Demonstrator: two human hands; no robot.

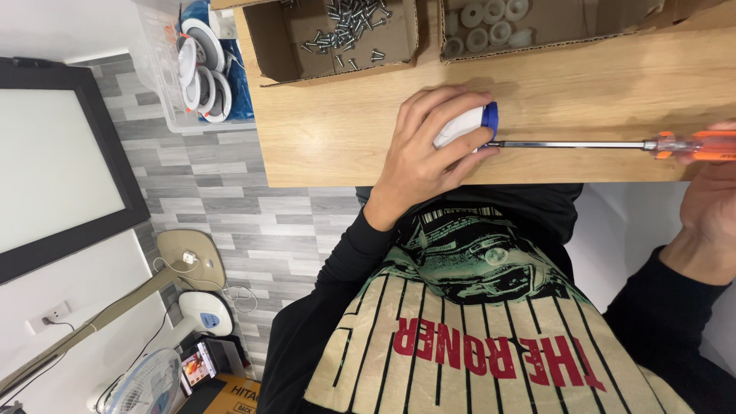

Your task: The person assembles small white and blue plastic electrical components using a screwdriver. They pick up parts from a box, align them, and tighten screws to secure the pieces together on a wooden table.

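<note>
A white part with a blue band [469, 123], an orange-handled screwdriver [613, 144], a pale wooden table [583, 92], brown cardboard boxes [284, 46].

Two cardboard boxes [341, 46], one screwdriver [583, 144], perhaps six white washers [491, 23]

Matt wooden table [583, 92], glossy metal screwdriver shaft [571, 144], smooth white plastic part [460, 126]

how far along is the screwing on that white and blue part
Done: nothing finished shows on the wooden table. In hand: the left hand grips the white and blue part, while the right hand holds the orange-handled screwdriver, tip at the part. Left: loose screws and white rings remain in their cardboard boxes.
</note>
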